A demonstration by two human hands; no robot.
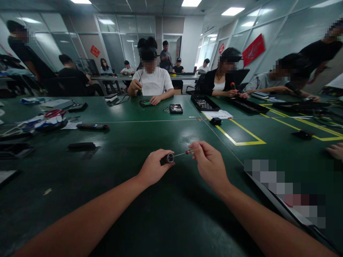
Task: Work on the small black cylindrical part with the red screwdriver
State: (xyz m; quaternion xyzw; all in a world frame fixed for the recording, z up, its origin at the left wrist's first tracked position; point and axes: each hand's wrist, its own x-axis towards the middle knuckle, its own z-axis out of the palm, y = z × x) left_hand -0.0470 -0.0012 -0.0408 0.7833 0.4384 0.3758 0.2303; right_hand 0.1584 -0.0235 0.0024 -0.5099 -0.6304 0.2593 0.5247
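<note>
My left hand (pixel 153 168) is wrapped around a short black screwdriver handle (pixel 167 159), its round end facing right. My right hand (pixel 209 165) pinches a thin bit (pixel 184 153) between thumb and fingertips; the bit has a red band near my fingers, and its other end meets the handle's opening. Looks seated in the socket, but too small to be sure. Both held just above the dark green table (pixel 171 217), roughly centre in front of me.

Further out on the left: a black bar-shaped piece (pixel 81 146), a dark pen-like tool (pixel 92 126) with a red tip, and a pile with red-handled scissors (pixel 55 113). To the right: yellow tape outline (pixel 242 137) on the table, a small black block (pixel 215 121) at its corner, white paper (pixel 217 114) behind it.

Across the table: a person in a white shirt (pixel 153 82) with a device (pixel 176 108) lying beside them, and a black parts tray (pixel 204 103) in front of the next person.
</note>
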